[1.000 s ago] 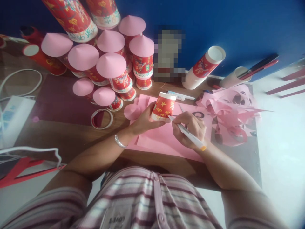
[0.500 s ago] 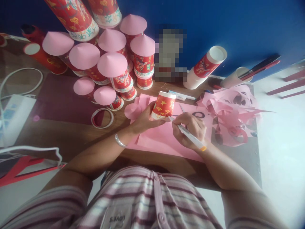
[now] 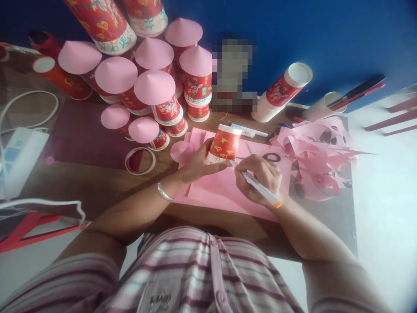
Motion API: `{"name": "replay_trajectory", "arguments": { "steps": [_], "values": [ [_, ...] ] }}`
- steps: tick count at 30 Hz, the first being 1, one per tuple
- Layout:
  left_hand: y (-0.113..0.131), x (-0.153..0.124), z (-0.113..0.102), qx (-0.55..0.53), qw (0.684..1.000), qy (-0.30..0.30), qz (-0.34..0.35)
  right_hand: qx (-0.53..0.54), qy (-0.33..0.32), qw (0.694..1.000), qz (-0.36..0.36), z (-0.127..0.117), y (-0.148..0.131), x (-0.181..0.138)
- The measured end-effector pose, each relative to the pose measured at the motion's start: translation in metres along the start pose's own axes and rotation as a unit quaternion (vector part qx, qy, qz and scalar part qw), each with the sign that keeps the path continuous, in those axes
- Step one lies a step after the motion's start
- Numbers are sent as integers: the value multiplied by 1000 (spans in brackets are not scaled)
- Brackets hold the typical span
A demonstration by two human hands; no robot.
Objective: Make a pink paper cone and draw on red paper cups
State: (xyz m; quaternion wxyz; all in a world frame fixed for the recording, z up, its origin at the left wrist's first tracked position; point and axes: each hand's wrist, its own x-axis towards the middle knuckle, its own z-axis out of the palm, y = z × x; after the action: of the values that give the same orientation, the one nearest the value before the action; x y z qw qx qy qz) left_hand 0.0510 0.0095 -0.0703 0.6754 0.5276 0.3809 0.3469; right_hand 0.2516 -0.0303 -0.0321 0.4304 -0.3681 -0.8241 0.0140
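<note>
1. Gripping a red paper cup (image 3: 228,141) in the head view, the left hand (image 3: 198,163) curls fingers and thumb around its lower left side. The cup sits between the two hands, above the table, with yellow star and cloud patterns facing the person.
2. The right hand (image 3: 259,177) is closed around a white marker (image 3: 260,189) with a yellow end. Its tip is at the cup's lower white edge; whether it touches cannot be told.
3. Beneath both hands, pink paper sheets (image 3: 224,193) lie on a wooden table (image 3: 163,213).
4. Just left of the left hand is a small pink paper piece (image 3: 181,151); farther left lies a white ring (image 3: 152,161).
5. Beyond the left hand and leftward stand decorated cups (image 3: 164,111) under pink cone tops (image 3: 154,88).
6. Just beyond the right hand, a black handle (image 3: 271,157) rests on the paper. To that hand's right are pink paper scraps (image 3: 316,161); farther beyond stands a cup stack (image 3: 280,89).
</note>
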Motion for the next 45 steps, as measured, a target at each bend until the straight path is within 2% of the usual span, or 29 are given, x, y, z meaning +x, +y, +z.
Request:
{"name": "replay_trajectory", "arguments": {
  "steps": [24, 34, 45],
  "values": [
    [-4, 2, -1, -25, 1000, -3, 5, -18, -10, 1000, 7, -2, -1, -1],
    [4, 1, 2, -7, 1000, 2, -6, -10, -17, 1000, 11, -2, -4, 0],
    [-2, 0, -3, 22, 1000, -1, 10, -11, -10, 1000, 12, -1, -6, 1]
  ]
}}
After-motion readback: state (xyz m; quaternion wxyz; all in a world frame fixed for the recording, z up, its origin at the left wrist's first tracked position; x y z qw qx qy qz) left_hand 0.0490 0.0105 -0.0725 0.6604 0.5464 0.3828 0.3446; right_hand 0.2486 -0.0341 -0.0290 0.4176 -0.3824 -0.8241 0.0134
